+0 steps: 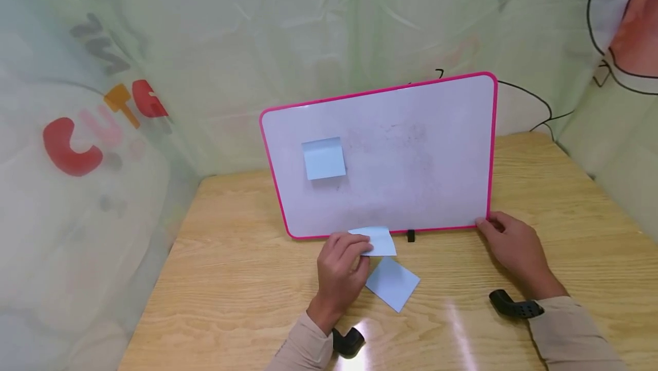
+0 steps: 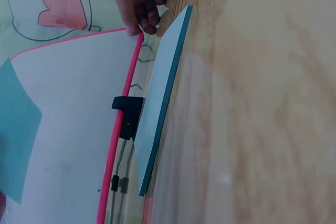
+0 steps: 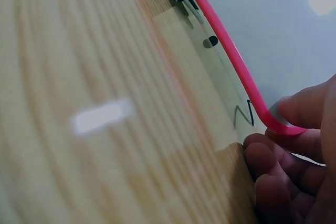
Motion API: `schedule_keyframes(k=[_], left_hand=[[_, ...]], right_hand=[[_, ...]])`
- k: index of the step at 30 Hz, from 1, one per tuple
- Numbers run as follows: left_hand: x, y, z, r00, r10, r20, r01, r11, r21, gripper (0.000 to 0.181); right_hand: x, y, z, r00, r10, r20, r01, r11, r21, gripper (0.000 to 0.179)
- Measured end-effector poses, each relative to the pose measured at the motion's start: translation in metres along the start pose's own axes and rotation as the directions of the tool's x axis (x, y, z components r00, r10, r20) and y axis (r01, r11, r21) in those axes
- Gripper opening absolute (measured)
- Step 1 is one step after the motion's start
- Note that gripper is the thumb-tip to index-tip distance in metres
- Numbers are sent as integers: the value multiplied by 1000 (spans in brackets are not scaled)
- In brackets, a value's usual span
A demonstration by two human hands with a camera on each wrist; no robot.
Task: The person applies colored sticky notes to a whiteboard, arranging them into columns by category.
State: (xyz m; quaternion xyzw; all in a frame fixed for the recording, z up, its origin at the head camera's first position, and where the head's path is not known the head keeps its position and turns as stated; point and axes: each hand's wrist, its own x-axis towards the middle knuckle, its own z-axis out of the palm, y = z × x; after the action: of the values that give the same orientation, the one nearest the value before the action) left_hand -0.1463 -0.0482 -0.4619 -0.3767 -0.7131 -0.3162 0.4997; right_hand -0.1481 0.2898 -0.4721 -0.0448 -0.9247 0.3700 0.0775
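A whiteboard [image 1: 411,165] with a pink frame leans upright at the back of the table. On its left part sticks a light blue sticky note [image 1: 324,161]. My left hand [image 1: 341,268] pinches another blue sticky note [image 1: 382,241] in front of the board's lower edge; in the left wrist view this note [image 2: 18,135] overlaps the board's surface. Just below it, a pad of blue sticky notes [image 1: 393,284] lies on the table. My right hand [image 1: 519,245] grips the board's lower right corner, thumb on the front and fingers behind, as the right wrist view shows.
A black clip-like foot [image 1: 410,236] sits at the board's lower edge. The wooden table [image 1: 231,279] reaches back to a printed fabric curtain [image 1: 231,45] behind and beside it. Black wrist devices [image 1: 514,306] are worn at both cuffs.
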Motion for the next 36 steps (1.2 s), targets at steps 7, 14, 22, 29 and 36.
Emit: schedule_keyframes(k=[7, 14, 22, 29, 36], left_hand=[[4, -3, -2, 1000, 3, 3, -3, 999, -40, 18], [4, -5, -4, 1000, -27, 15, 28, 999, -42, 18], [2, -13, -8, 999, -48, -2, 49, 999, 14, 14], [11, -32, -15, 1000, 5, -23, -3, 997, 80, 11], [8, -45, -19, 994, -100, -44, 104, 990, 96, 17]], right_hand=[[3, 0, -1, 1000, -15, -13, 15, 1000, -18, 52], [4, 1, 2, 1000, 9, -3, -9, 1000, -14, 56], [0, 2, 1, 1000, 9, -4, -9, 999, -32, 55], [1, -1, -2, 1000, -2, -9, 2, 1000, -30, 54], [-1, -4, -1, 1000, 1, -8, -2, 1000, -31, 54]])
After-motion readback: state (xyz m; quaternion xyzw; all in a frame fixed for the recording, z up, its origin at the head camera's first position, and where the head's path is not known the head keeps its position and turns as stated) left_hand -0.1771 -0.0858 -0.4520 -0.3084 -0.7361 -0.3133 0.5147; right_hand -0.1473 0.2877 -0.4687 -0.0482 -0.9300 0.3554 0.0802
